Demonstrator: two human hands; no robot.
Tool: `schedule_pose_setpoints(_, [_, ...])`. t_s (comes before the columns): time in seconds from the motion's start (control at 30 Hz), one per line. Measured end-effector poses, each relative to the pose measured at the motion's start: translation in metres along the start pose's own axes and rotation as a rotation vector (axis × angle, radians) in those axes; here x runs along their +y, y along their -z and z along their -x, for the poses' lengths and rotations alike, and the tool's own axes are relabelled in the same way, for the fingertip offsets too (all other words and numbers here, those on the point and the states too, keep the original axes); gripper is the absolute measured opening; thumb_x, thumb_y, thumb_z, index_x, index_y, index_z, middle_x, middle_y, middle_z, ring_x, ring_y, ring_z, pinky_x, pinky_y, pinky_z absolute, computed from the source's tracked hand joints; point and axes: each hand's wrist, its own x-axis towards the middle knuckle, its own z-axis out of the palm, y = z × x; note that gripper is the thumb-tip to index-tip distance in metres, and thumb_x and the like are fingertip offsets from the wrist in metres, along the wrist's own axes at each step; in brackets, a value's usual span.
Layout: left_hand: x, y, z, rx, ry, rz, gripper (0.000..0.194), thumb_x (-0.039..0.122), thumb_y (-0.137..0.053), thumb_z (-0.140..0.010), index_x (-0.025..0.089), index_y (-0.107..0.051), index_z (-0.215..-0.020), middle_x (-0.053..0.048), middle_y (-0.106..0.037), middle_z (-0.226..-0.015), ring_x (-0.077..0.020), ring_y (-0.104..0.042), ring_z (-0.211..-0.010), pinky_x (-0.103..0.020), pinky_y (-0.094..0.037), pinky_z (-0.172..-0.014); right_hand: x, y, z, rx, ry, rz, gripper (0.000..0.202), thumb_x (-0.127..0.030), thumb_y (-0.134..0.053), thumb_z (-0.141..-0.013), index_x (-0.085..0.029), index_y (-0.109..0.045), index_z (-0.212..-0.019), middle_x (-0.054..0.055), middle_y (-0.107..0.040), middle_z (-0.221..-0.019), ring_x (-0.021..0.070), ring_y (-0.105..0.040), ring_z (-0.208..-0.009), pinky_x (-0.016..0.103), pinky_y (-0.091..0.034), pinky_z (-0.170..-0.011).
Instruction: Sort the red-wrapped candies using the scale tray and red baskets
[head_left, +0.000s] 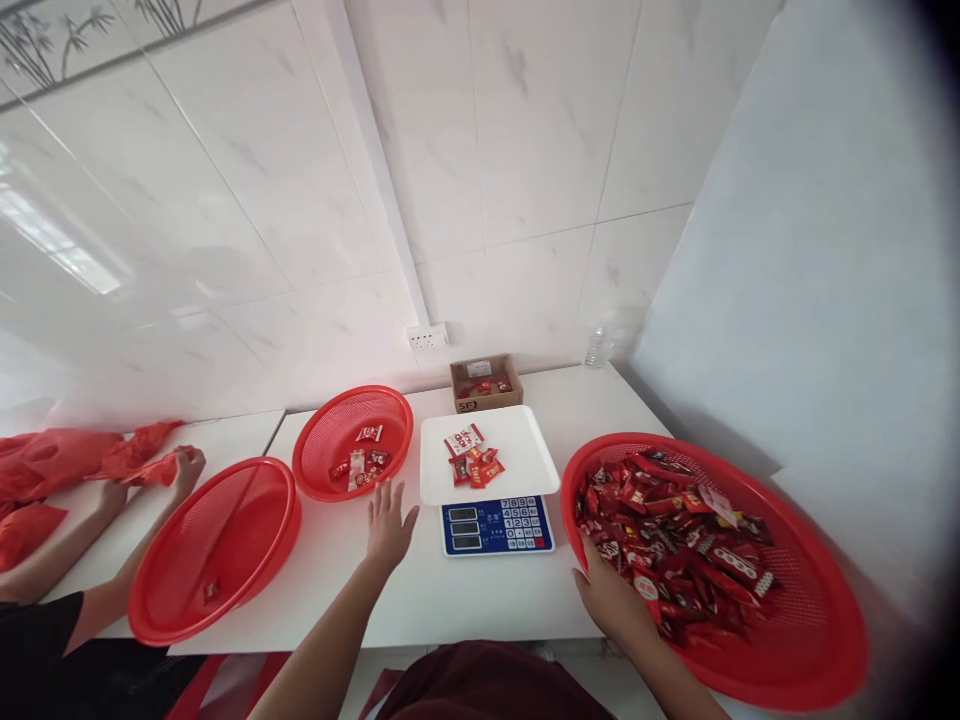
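Note:
My left hand (390, 525) is over the white table, its fingers spread and holding nothing, just in front of a red basket (319, 430) with several snack packets inside. My right hand (606, 590) is at the near left rim of a large red basket (814, 600) heaped with red packets; its fingertips reach over the rim and are partly hidden, so their grip cannot be made out. Between my hands stands a blue scale (491, 537) with a white tray (439, 450) on top, bearing several red and white packets (480, 466).
A small cardboard box (487, 403) with packets stands behind the scale, near a clear bottle (596, 347). At the left are another red basket (262, 560) holding a small packet, and a co-worker's hands (184, 470) with red plastic bags (67, 465).

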Motion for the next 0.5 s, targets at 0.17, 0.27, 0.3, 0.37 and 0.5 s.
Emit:
schedule_pose_setpoints(0.17, [-0.058, 0.018, -0.001, 0.052, 0.133, -0.013, 0.056, 0.042, -0.032, -0.090, 0.014, -0.036, -0.138, -0.014, -0.027, -0.150, -0.0280, -0.011, -0.142, -0.050, -0.017, -0.112, -0.005, -0.002, 0.000, 0.029, -0.074, 0.066, 0.056, -0.024, -0.028, -0.088, -0.012, -0.026, -0.143, 0.019, -0.064, -0.114, 0.0268, -0.064, -0.100, 0.039, -0.044, -0.084])
schedule_pose_setpoints(0.27, [-0.088, 0.029, -0.005, 0.053, 0.223, -0.029, 0.057, 0.043, -0.032, -0.090, 0.014, -0.033, -0.140, -0.014, -0.025, -0.151, -0.0283, -0.010, -0.142, -0.049, -0.016, -0.112, -0.011, 0.000, 0.002, 0.030, -0.115, 0.124, 0.055, -0.024, -0.027, -0.088, -0.011, -0.030, -0.141, 0.019, -0.069, -0.102, 0.0275, -0.066, -0.093, 0.041, -0.044, -0.081])
schedule_pose_setpoints(0.3, [-0.097, 0.033, -0.007, 0.052, 0.252, -0.034, 0.057, 0.043, -0.032, -0.090, 0.014, -0.033, -0.140, -0.015, -0.025, -0.151, -0.0285, -0.009, -0.142, -0.049, -0.016, -0.112, -0.013, 0.001, 0.003, 0.030, -0.130, 0.140, 0.054, -0.023, -0.027, -0.088, -0.011, -0.031, -0.141, 0.019, -0.069, -0.101, 0.0277, -0.066, -0.093, 0.041, -0.045, -0.081])
schedule_pose_setpoints(0.37, [-0.113, 0.040, -0.011, 0.052, 0.297, -0.034, 0.059, 0.044, -0.031, -0.090, 0.013, -0.033, -0.140, -0.016, -0.023, -0.151, -0.0290, -0.009, -0.142, -0.049, -0.015, -0.112, -0.015, 0.003, 0.004, 0.027, -0.165, 0.171, 0.054, -0.023, -0.027, -0.088, -0.011, -0.032, -0.140, 0.020, -0.070, -0.099, 0.0279, -0.067, -0.092, 0.042, -0.045, -0.080])
schedule_pose_setpoints(0.5, [-0.139, 0.050, -0.021, 0.073, 0.342, -0.009, 0.063, 0.050, -0.030, -0.089, 0.013, -0.030, -0.141, -0.017, -0.021, -0.152, -0.0300, -0.007, -0.142, -0.050, -0.014, -0.112, -0.012, 0.000, 0.008, 0.073, -0.266, 0.241, 0.054, -0.014, -0.028, -0.085, -0.015, -0.039, -0.138, 0.019, -0.068, -0.107, 0.0274, -0.064, -0.101, 0.044, -0.044, -0.086])
